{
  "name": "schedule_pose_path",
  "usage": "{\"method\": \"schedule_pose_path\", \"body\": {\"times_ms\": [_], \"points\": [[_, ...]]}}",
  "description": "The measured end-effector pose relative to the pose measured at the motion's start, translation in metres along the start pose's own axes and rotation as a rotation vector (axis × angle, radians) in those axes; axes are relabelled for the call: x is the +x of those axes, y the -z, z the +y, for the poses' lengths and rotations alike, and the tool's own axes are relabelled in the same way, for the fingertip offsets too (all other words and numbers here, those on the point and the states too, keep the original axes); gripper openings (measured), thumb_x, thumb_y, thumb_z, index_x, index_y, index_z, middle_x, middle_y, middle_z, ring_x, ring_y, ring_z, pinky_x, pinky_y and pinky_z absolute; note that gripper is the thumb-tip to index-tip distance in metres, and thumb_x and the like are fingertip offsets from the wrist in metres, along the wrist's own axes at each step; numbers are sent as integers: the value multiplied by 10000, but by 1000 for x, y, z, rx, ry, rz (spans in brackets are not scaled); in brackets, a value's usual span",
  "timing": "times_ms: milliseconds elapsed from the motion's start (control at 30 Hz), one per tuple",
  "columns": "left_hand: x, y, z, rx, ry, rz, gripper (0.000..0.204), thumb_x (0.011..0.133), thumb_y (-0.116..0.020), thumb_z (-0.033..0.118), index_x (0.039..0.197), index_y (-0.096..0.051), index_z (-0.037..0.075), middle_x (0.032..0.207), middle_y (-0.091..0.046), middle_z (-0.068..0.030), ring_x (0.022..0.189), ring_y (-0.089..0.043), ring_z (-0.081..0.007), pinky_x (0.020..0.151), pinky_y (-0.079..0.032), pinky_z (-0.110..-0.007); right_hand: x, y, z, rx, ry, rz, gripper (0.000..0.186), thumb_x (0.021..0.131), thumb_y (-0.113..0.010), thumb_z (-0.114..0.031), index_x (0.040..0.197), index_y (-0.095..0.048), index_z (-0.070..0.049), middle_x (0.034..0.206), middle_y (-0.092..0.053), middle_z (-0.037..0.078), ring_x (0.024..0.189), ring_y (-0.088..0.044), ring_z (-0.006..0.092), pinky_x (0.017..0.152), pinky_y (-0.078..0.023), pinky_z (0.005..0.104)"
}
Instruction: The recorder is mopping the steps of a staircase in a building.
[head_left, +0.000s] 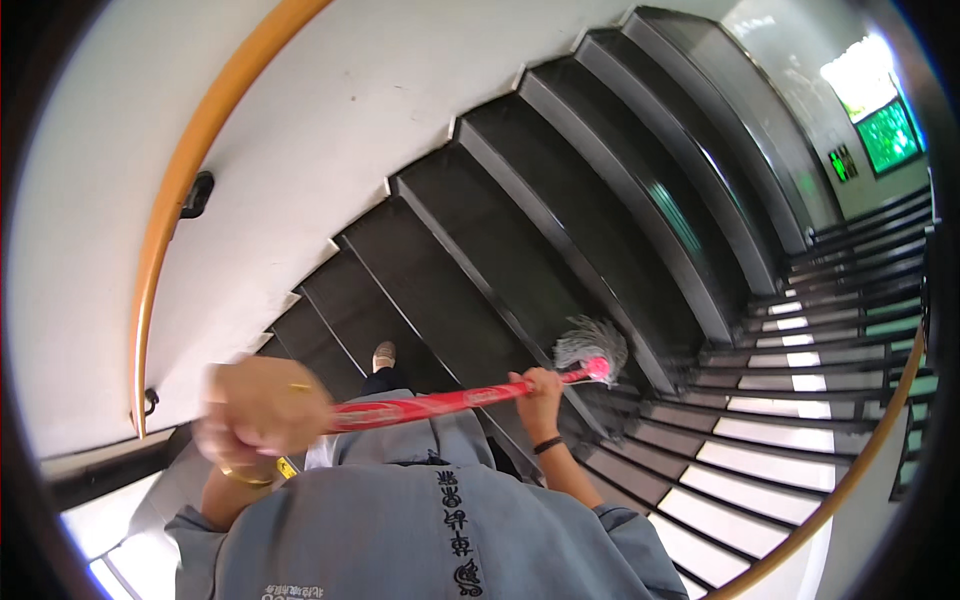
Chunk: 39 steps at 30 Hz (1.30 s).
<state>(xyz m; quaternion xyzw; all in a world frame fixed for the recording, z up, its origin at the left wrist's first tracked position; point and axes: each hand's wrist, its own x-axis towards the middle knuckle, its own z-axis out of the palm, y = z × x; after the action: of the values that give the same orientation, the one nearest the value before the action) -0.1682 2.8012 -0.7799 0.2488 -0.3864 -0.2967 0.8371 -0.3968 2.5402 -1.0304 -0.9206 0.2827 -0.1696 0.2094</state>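
Left grip (265, 410) is motion-blurred, but we read it as fingers wrapped round the near-left end of the mop (430, 403). Right grip (541, 395) is closed round the red handle further along, close to the pink collar (598, 368). We guess the wide spacing is for leverage: the rear hand drives, the front one steers. The handle crosses in front of the body, tilted toward the far right; the grey mop head (590, 345) appears to rest on a dark step of the stairs (540, 190), near the railing (860, 240), probably angled to reach the step's right end. One shoe (384, 354) stands on a step to the left, presumably for balance; we can't see the other. Black band (548, 444) on the right wrist, gold-coloured bracelet (245, 478) on the left.

Further out: wooden handrail (153, 260) along the pale wall at left, another wooden rail (858, 480) curving at right.

Writing: dark characters run in a column down the grey shirt (400, 530), with smaller pale print low at left. Pale lettering on the handle is too smeared for us to read. Far right, a green-lit sign (842, 163) near the window (888, 135); no brand logged.
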Motion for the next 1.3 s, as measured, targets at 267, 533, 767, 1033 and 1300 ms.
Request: {"method": "schedule_pose_path", "body": {"times_ms": [267,533,767,1033,1300], "points": [[6,-24,-84,-63,367,-116,476,956,-407,237,527,-284,72,423,-346,-28,365,-321,-199,421,-296,-325,-91,16,86,-115,-336,183,269,747,-729,-202,655,-490,-120,658,-481,41,710,-509,270,739,-357,412],[-5,-7,106,44,134,-116,380,880,-538,140,536,-385,88,457,-406,-26,355,-392,-147,376,-350,-312,8,-36,-76,192,-88,220,270,728,-731,-133,669,-468,-118,643,-471,60,668,-499,294,776,-395,434],[-108,53,218,471,28,-178,236,847,-609,162,642,-545,65,584,-530,-74,435,-499,-182,437,-445,-327,64,-73,-199,513,299,42,286,732,-726,-100,678,-445,-101,642,-444,61,671,-499,292,845,-405,445],[15,-4,102,851,-15,-261,242,764,-652,192,580,-515,117,510,-422,-16,394,-428,-169,409,-398,-276,159,-190,-242,566,595,-402,259,780,-701,-252,698,-493,-121,729,-503,31,804,-530,256,882,-321,536],[2,58,171,887,121,-548,261,885,-618,175,642,-554,102,666,-653,-46,564,-652,-151,577,-543,-247,181,-246,-261,387,678,-568,283,789,-677,-382,705,-554,-141,776,-601,4,884,-584,253,898,-335,584]]}}
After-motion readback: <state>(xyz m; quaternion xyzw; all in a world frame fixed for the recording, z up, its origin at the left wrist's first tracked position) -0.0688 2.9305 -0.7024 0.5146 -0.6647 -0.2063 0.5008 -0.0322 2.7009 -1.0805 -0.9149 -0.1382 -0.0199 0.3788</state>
